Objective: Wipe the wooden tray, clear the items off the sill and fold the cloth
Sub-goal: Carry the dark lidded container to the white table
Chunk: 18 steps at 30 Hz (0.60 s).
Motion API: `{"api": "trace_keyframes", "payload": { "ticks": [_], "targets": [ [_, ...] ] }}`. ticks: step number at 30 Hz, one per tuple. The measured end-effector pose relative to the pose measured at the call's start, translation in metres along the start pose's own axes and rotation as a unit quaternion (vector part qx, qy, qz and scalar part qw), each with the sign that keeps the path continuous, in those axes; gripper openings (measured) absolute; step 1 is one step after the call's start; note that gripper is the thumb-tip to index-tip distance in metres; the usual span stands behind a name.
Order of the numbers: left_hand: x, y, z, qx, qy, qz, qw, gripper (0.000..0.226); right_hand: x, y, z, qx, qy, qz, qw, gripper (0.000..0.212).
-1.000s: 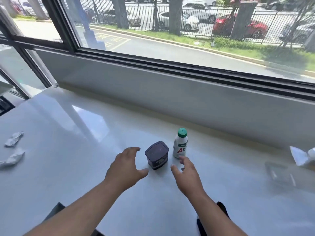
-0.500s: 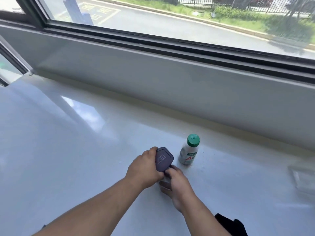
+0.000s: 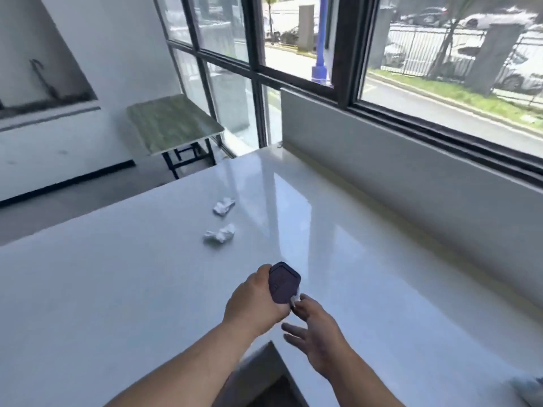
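Hands meet at the lower centre of the frame, over a glossy white sill that serves as a tabletop (image 3: 132,289). The left hand (image 3: 252,304) is closed round a small dark purple lidded container (image 3: 283,283), tipped so that its lid faces the camera, thumb and fingers wrapping the sides; whether it is clear of the surface I cannot tell for certain, though it looks lifted. The right hand (image 3: 318,339) is mostly open, fingers spread and loose, with its thumb and forefinger pinching a small white scrap (image 3: 295,299) just at the lower edge of the container, possibly a label or a bit of tissue. Two crumpled white tissues (image 3: 219,234) lie apart from the hands toward the middle of the frame, one a little beyond the other. At the far lower right edge a pale bunched thing (image 3: 529,389) is partly cut off; it may be the cloth, but that is unclear. No wooden tray shows here. The container looks like rigid plastic, light and smooth, so a firm wrap round its sides with the lid kept pressed seems the safest hold. The tissues should be weightless and soft, best pinched up whole.
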<state>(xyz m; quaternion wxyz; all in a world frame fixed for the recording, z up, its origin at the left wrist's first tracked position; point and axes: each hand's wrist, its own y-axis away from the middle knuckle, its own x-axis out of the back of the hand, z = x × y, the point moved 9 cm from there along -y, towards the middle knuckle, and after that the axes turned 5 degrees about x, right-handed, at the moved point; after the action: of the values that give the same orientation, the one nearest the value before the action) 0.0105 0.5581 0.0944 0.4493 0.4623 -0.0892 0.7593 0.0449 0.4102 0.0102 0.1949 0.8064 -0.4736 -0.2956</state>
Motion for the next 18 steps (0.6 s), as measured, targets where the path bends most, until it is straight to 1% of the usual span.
{"api": "trace_keyframes", "payload": {
  "ticks": [3,4,7,8,11,13,15,18],
  "targets": [
    [0.083,0.016,-0.116,0.053,0.026,0.051,0.997,0.062,-0.130,0.002,0.045,-0.034,0.049,-0.056,0.997,0.054],
    [0.107,0.026,-0.155,0.072,0.038,0.066,0.994,0.061,-0.170,0.004,0.066,-0.047,0.070,-0.072,0.994,0.054],
    [0.169,0.065,-0.282,0.137,0.059,0.109,0.983,0.064,-0.283,0.017,0.134,-0.087,0.135,-0.119,0.980,0.035],
    [0.186,0.080,-0.323,0.161,0.061,0.120,0.978,0.066,-0.318,0.022,0.157,-0.100,0.160,-0.132,0.973,0.031],
    [0.231,0.126,-0.438,0.237,0.081,0.153,0.956,0.068,-0.421,0.045,0.226,-0.138,0.218,-0.186,0.948,0.032],
    [0.255,0.155,-0.504,0.281,0.100,0.174,0.939,0.065,-0.483,0.059,0.267,-0.159,0.246,-0.223,0.930,0.035],
    [0.274,0.179,-0.560,0.317,0.111,0.198,0.921,0.064,-0.535,0.071,0.301,-0.168,0.276,-0.252,0.912,0.030],
    [0.293,0.204,-0.628,0.357,0.127,0.225,0.898,0.072,-0.594,0.078,0.344,-0.174,0.309,-0.281,0.892,0.027]
  ]
}}
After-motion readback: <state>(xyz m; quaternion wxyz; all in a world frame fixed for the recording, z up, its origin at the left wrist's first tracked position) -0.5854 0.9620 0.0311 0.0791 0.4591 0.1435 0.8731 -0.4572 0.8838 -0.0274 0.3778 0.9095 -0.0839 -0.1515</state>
